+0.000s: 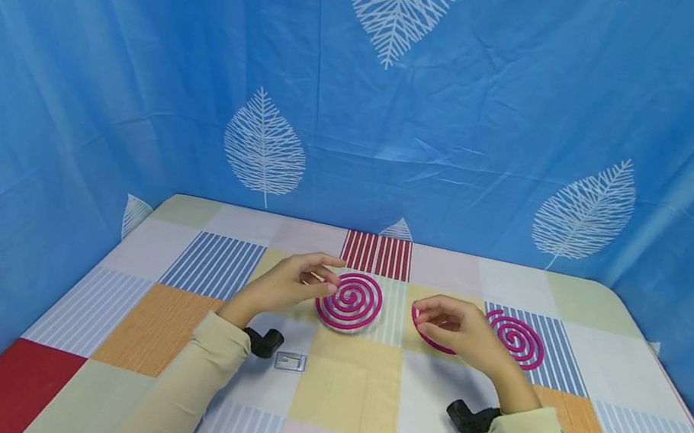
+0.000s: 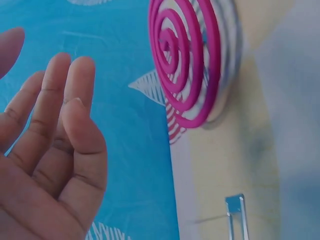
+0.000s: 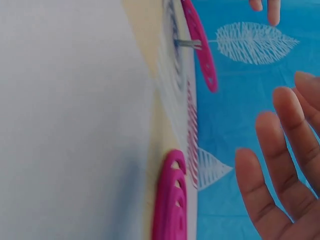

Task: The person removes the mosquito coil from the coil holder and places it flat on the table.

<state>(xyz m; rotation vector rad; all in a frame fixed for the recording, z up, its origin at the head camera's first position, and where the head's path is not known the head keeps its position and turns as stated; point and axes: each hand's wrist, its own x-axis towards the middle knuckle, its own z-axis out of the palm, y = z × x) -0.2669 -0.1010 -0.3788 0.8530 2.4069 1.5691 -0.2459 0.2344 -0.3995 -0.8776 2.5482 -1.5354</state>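
Note:
A pink mosquito coil sits raised on a thin metal stand near the middle of the table, tilted a little. My left hand hovers at its left edge, fingers loosely bent; the left wrist view shows this hand apart from the coil and holding nothing. My right hand hangs over a second pink coil and hides much of it. Its fingers are relaxed, with nothing between them. A third coil shows just right of this hand.
A small flat metal coil stand lies on the patchwork tablecloth, close to the left wrist. Dark camera mounts hang from both wrists. Blue curtains with white leaves enclose the table at the back and sides.

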